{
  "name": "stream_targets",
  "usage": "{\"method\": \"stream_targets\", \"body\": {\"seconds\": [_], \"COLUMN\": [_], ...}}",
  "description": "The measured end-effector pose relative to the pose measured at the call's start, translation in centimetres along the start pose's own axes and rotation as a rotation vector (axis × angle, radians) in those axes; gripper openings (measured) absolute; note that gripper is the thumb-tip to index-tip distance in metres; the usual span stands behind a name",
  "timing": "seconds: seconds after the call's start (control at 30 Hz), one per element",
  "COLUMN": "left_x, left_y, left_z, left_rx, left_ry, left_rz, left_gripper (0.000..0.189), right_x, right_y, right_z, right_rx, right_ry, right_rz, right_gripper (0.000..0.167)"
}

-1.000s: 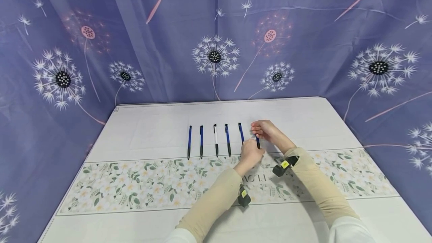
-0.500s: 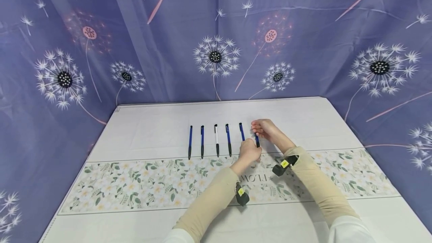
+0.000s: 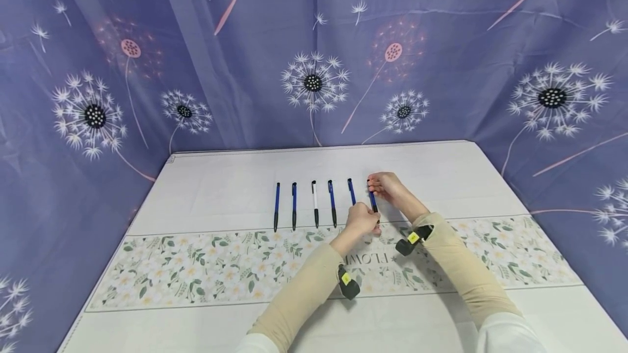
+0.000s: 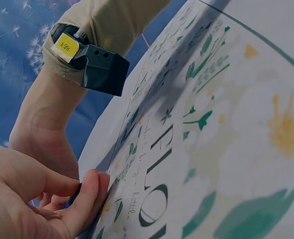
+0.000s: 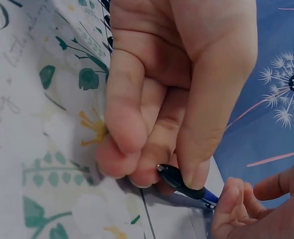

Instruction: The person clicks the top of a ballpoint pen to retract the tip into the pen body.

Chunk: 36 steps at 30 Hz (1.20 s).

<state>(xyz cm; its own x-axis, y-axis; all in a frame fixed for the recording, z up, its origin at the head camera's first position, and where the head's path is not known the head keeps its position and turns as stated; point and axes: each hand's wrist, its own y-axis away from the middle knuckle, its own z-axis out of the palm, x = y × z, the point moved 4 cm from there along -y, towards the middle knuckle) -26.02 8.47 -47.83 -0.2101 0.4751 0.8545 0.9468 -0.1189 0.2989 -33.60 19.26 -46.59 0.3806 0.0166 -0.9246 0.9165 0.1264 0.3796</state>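
Observation:
A blue ballpoint pen [image 3: 373, 201] with a black grip lies at the right end of a row of pens, between both hands. My left hand [image 3: 362, 219] holds its near end; in the right wrist view the left thumb presses on the black grip [image 5: 177, 178] just behind the tip. My right hand [image 3: 388, 187] has its fingers at the pen's far end, with the black top showing by the fingertips. In the left wrist view, only a small dark piece of the pen shows between the left thumb and fingers; the hand covers the rest.
Left of the hands, several pens lie parallel: blue ones [image 3: 277, 206] and one white pen [image 3: 315, 203]. The nearest blue pen [image 3: 351, 190] is partly behind the left hand. A floral band [image 3: 196, 271] crosses the white tablecloth [image 3: 221, 189]. A purple curtain [image 3: 245, 70] stands behind.
The left hand has shifted slightly left. More of the pen shows between the hands, and its black top now appears at the right fingertips. The other pens stay put.

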Motion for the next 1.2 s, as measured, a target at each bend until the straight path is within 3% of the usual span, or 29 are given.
{"method": "stream_targets", "body": {"seconds": [0.27, 0.33, 0.47, 0.6, 0.77, 0.9, 1.2], "left_x": [0.0, 0.1, 0.0, -0.2, -0.4, -0.4, -0.3], "left_y": [0.0, 0.0, 0.0, 0.0, 0.0, 0.0, -0.1], "left_z": [-0.1, -0.1, -0.1, -0.1, 0.0, 0.1, 0.3], "left_rx": [0.002, 0.002, 0.003, -0.003, -0.01, -0.008, -0.016], "left_ry": [0.08, 0.107, 0.129, 0.154, 0.184, 0.193, 0.212], "left_rz": [0.033, 0.042, 0.059, 0.07, 0.069, 0.08, 0.102], "left_gripper": [0.017, 0.015, 0.014, 0.014, 0.012, 0.01, 0.009], "right_x": [0.0, 0.0, 0.0, 0.1, 0.4, 0.6, 0.1], "right_y": [0.0, -0.1, -0.2, -0.2, -0.7, -1.1, -0.1], "right_z": [-0.2, -0.2, -0.2, -0.1, -0.4, -0.5, 0.5], "right_rx": [0.076, 0.087, 0.093, 0.067, 0.02, -0.034, -0.118], "right_ry": [0.022, 0.032, 0.018, -0.007, -0.012, -0.078, -0.234], "right_rz": [0.009, 0.006, -0.007, -0.021, 0.018, 0.064, 0.073], "right_gripper": [0.048, 0.042, 0.016, 0.011, 0.022, 0.024, 0.031]}}
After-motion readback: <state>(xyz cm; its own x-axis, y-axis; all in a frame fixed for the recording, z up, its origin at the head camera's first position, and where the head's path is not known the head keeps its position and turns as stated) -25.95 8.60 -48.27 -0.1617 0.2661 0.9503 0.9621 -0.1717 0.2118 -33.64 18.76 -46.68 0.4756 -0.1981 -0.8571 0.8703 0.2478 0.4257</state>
